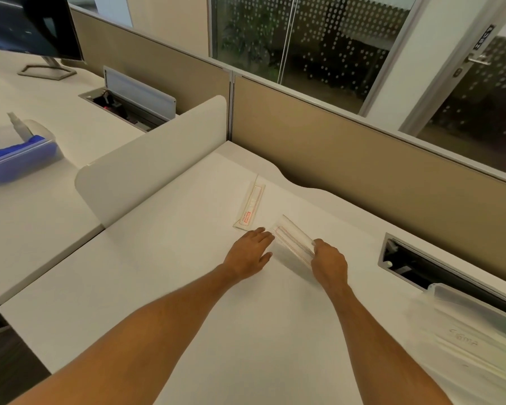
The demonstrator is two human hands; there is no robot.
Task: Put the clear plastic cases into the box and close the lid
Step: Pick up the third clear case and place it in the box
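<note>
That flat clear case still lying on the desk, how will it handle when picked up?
The flat case looks thin and see-through, so probably light and a bit flexible. Lying flush on the smooth white desk, it may slide before lifting; catch an edge. The left hand is nearest.

White desk: two bare forearms reach across it. Right hand grips a clear plastic case with red outline print, one end raised off the surface. Left hand lies flat, fingers spread, just beside that case. Second clear case, red label, lies flat beyond the left hand. Translucent storage box, blurred, at the right edge. Open cable tray behind it.
</note>
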